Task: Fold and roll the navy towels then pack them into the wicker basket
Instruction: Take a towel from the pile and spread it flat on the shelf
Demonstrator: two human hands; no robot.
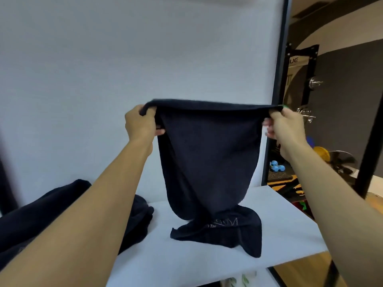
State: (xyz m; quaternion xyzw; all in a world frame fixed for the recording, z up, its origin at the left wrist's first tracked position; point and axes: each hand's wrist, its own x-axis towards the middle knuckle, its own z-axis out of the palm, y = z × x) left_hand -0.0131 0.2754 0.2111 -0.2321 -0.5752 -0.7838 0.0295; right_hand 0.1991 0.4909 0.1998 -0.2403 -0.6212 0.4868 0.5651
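- Fingers point(160, 131) of the left hand point(143, 123) curled round one top corner of the navy towel point(207, 158). Fingers point(269, 132) of the right hand point(284, 127) pinching the other top corner. Both gripping, with the top edge stretched taut between them.
- Towel held up above the white table point(279, 220), sagging down the middle, its bottom hem bunched and resting on the table's centre.
- Probably squaring up for a first fold, with no fold or roll showing in this piece.
- Risk: lowering onto the table with the hem bunched, trapping creases and giving a crooked fold.
- Risk: a corner slipping from the lighter right-hand pinch, dropping one side in a heap on the table.
- Risk: mismatched halves, leading to a lopsided roll.
- On the table's left end, a loose heap of dark towels point(141, 220), partly hidden under the left forearm and near the hem. Likely to snag if the held piece is spread that way.
- Behind the table, a white backdrop panel point(103, 59).
- Past the table's right edge, a black frame post point(277, 100), with blue dumbbells point(277, 165) on the floor beyond.
- Wicker basket nowhere in view, so no judging the carry.
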